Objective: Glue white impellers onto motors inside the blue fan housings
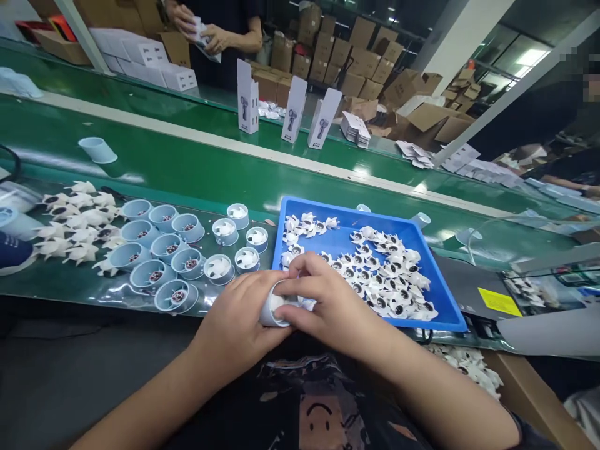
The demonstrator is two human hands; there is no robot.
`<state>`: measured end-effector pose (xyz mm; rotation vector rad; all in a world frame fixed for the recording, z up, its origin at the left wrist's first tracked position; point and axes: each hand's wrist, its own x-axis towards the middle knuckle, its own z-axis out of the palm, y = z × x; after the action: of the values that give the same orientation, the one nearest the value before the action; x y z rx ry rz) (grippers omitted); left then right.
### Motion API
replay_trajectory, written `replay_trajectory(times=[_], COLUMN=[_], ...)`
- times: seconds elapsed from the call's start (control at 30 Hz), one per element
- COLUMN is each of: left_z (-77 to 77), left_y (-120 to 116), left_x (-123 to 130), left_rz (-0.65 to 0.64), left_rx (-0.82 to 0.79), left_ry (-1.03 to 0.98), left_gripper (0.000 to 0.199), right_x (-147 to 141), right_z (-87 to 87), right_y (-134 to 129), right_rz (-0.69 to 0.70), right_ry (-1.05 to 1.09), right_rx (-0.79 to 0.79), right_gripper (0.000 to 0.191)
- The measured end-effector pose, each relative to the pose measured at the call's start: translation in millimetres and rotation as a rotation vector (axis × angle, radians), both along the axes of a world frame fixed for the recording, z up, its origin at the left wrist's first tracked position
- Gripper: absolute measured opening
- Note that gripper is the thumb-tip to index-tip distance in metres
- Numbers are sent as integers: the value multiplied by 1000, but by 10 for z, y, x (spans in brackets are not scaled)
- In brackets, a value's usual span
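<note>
My left hand is wrapped round a light blue fan housing, its open end tilted to the right. Thumb and fingers of my right hand reach into that opening and close on a white fan blade, partly hidden by the fingers. Just beyond my hands, a blue tray holds many loose white fan blades with dark hubs. To the left stand several housings with blades inside and several housings with bare motors showing.
More white fan blades are piled at the far left. A single housing lies on the green conveyor. Printed white boxes stand across from me, near a co-worker's hands. Below right, a carton stands beside more blades.
</note>
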<state>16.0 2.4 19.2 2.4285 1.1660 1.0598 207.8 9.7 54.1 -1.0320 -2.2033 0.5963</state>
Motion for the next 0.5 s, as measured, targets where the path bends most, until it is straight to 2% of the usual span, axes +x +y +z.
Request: replay_trajectory(times=[0.07,0.1,0.2,0.27,0.3,0.37,0.43,0.5], left_z=[138,225,468,542,543,484,385,290], left_y=[236,420,1171,1715,1959,2344,2581,2698], left_x=[-25,-23,74,197,266,397,484,485], left_rz=[27,83,292,357,367,361,317,262], left_rx=[-35,-76,-263,-292,-322,-408,-495,-558], left_ry=[83,133,274,305,330,405,492,579], left_gripper=[44,51,59,64,65,53,38,31], right_x=[166,250,420,441,435,425,464,572], right_z=[-51,-76,-137,-152,-151,-136,-126,-139], right_y=[-67,-116,-280,-375,-415,-482,-544,-618], right_rz=[-59,-110,-247,-241,-214,-164,-164,-208], right_ry=[99,140,201,219,230,245,232,200], right_rx=[28,41,47,34,24,13,22,48], right_gripper=[21,22,22,23,24,26,27,26])
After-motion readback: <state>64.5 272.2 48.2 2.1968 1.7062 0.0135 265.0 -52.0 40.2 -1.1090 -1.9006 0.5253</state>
